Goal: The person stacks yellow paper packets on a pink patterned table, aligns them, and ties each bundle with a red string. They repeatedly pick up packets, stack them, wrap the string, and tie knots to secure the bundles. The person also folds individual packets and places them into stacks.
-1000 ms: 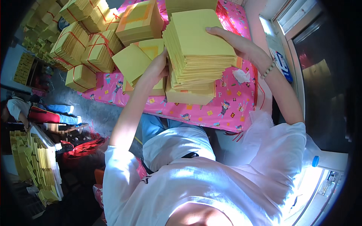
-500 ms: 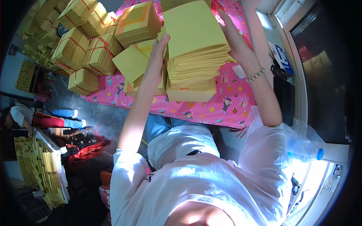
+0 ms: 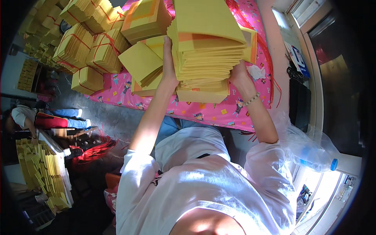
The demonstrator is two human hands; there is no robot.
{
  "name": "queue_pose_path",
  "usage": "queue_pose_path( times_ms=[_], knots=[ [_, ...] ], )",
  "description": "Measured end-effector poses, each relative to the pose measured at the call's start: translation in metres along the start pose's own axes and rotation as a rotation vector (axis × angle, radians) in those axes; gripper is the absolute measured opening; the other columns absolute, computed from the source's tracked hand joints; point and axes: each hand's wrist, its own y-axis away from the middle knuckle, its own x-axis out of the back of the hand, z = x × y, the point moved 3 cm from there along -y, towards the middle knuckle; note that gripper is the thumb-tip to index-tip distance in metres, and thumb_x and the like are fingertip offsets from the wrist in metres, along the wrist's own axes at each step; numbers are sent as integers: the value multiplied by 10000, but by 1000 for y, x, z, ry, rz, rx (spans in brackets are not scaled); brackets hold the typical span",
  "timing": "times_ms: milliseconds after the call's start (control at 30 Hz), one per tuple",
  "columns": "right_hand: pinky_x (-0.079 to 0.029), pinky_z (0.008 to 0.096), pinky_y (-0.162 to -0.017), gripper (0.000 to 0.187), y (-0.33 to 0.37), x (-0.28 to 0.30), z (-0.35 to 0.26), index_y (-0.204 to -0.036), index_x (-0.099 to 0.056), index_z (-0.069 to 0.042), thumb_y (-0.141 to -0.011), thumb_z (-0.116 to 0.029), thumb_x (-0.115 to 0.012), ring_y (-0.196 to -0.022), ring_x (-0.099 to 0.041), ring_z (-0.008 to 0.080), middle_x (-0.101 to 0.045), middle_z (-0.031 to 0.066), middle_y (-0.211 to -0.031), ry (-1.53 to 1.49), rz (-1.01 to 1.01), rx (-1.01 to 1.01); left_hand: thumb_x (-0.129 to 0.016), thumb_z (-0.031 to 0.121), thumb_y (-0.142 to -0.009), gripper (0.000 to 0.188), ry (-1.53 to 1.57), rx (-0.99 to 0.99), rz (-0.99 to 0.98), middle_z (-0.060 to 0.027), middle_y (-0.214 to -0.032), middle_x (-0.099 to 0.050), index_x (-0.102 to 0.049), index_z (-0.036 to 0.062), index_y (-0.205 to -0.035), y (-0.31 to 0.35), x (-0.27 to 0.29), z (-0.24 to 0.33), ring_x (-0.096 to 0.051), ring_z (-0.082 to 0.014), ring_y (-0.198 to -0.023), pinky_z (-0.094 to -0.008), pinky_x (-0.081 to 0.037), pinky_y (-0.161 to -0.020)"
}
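Observation:
A thick stack of folded yellow paper is held upright between my two hands, its layered edges facing me. My left hand presses along its left side, fingers pointing up. My right hand grips the lower right side, its fingers partly hidden behind the paper. Below the held stack, another yellow paper stack rests on the pink patterned tablecloth. Just left of my left hand, a loose tilted pile of yellow paper leans among other stacks.
Bundles of yellow paper tied with red string fill the far left. Long red strings hang along the table's right side, near a crumpled white tissue. A person works at the left. A plastic bottle lies at right.
My right hand has come down and inward from the stack's upper right to its lower right side. The held stack has tipped, showing more of its layered edge. Red strings now show at right.

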Motion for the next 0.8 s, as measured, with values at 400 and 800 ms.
queue_pose_path(
  times_ms=[400,800],
  knots=[
    [-473,366,-919,449,9,-4,12,-1229,-526,-69,-946,-414,-476,-1092,-560,191,-591,65,-1192,93,-40,70,-282,778,-844,893,-114,-5,-4,-129,-1361,-441,-351,95,-1415,6,-5,0,-466,-231,-1230,-374,-416,-1005],
    [-469,357,-920,449,14,-8,10,-1260,-503,-74,-973,-408,-421,-1113,-549,187,-556,68,-1235,50,-32,209,-206,738,-883,841,-228,-77,-21,-82,-1470,-320,-171,162,-1494,6,16,-6,-341,-221,-1338,-366,-327,-1082]
  ],
)
